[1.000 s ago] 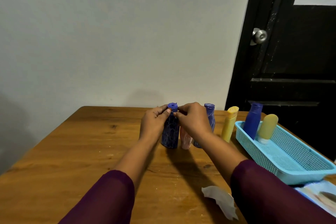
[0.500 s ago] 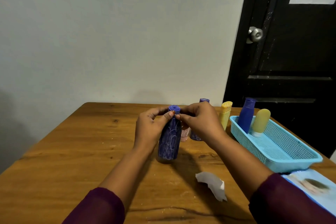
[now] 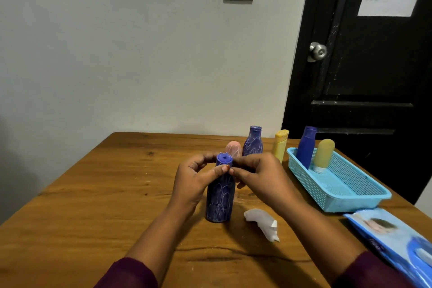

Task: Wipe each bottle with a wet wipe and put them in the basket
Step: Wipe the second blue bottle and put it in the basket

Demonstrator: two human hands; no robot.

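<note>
Where the hands meet: the bottle (image 3: 221,196) stands upright on the desk (image 3: 93,194), about mid-desk. It is blue with pale scribbles, and its cap (image 3: 224,159) shows between the fingertips.
left hand (image 3: 194,180): fingers curl behind the bottle's neck and the thumb presses on its front just under the cap, so the hand grips the bottle.
right hand (image 3: 259,177): thumb and fingers pinch the neck from the right side, beside the left thumb.
wipe (image 3: 261,222): white and crumpled, on the desk just right of the bottle's base, toward the near edge, apart from both hands.
back row: a pink bottle (image 3: 233,148), a scribbled far bottle (image 3: 253,141) and a yellow bottle (image 3: 280,145) stand upright toward the far edge, behind the hands.
basket (image 3: 350,203): light blue, along the right edge. A blue bottle (image 3: 306,147) and a yellow tube (image 3: 323,154) lean at its far end.
pack (image 3: 392,236): a blue wipes pack lies at the near right corner, just beside the basket.
</note>
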